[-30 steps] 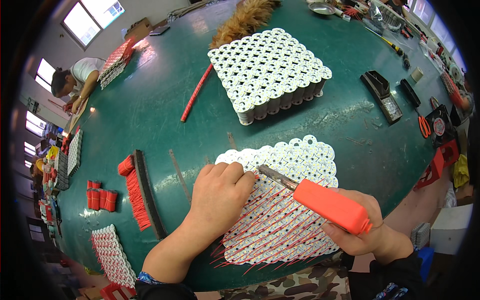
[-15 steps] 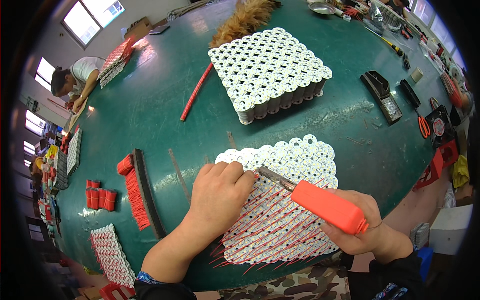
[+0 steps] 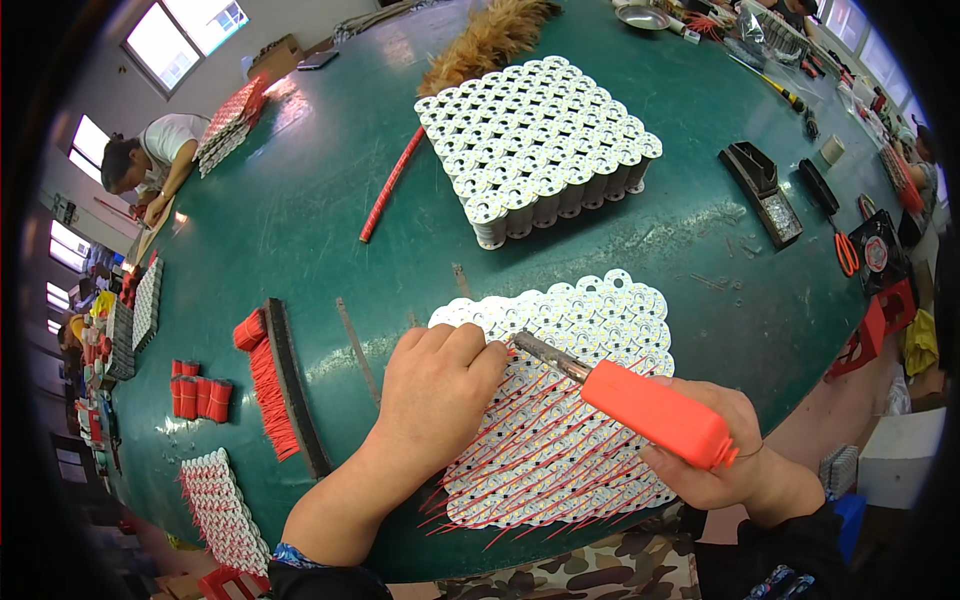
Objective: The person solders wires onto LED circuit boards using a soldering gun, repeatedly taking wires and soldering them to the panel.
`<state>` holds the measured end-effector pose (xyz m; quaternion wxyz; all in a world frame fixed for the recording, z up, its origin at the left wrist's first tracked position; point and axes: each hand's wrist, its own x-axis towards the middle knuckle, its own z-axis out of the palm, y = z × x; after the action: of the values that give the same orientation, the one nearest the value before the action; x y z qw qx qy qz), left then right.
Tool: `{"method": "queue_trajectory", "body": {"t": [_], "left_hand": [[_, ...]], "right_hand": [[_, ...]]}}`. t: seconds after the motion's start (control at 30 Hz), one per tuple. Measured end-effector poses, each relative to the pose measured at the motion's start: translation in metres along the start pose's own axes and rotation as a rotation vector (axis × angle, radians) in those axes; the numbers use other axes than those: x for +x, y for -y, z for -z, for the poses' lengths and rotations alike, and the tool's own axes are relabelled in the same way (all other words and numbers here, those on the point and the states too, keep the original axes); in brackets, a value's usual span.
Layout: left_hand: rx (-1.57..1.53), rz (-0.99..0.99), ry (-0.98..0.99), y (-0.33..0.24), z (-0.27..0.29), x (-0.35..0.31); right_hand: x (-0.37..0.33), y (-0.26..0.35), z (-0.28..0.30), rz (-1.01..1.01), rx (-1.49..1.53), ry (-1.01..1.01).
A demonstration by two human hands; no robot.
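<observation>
In front of me lies a sheet of round white circuit boards [image 3: 620,322] joined in rows, with thin red wires [image 3: 540,455] slanting across its nearer part. My right hand [image 3: 715,440] grips the orange-red handle of a soldering iron [image 3: 650,410]. The iron's dark metal tip points left and meets the sheet just beside my left fingertips. My left hand [image 3: 440,385] is closed in a pinch over the sheet's left side. A bit of red wire shows between its fingertips and the iron's tip; the rest of that wire is hidden by the hand.
Behind the sheet stands a tall stack of similar white boards [image 3: 550,140], next to a feather duster [image 3: 395,185]. To the left are a bundle of red wires [image 3: 272,390] against a dark bar [image 3: 295,390], and another wired sheet [image 3: 222,505]. A black box [image 3: 765,195] and orange-handled scissors [image 3: 848,255] lie right.
Almost nothing differs. Both hands and the soldering iron hold the same place on the sheet; at the far right edge another person has come further into view.
</observation>
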<state>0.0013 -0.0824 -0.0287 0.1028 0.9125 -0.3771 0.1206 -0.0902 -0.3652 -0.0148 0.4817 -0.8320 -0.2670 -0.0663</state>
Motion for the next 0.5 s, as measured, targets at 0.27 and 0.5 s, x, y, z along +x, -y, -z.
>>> {"method": "queue_trajectory", "body": {"t": [0.27,0.5], "left_hand": [[-0.004,-0.005,-0.006,0.0003,-0.0007,0.0],[-0.004,-0.006,-0.003,0.0003,0.0002,-0.0001]], "right_hand": [[0.0015,0.0011,0.0007,-0.011,-0.032,0.035],[-0.0015,0.0017,0.0009,-0.049,0.004,0.051]]}}
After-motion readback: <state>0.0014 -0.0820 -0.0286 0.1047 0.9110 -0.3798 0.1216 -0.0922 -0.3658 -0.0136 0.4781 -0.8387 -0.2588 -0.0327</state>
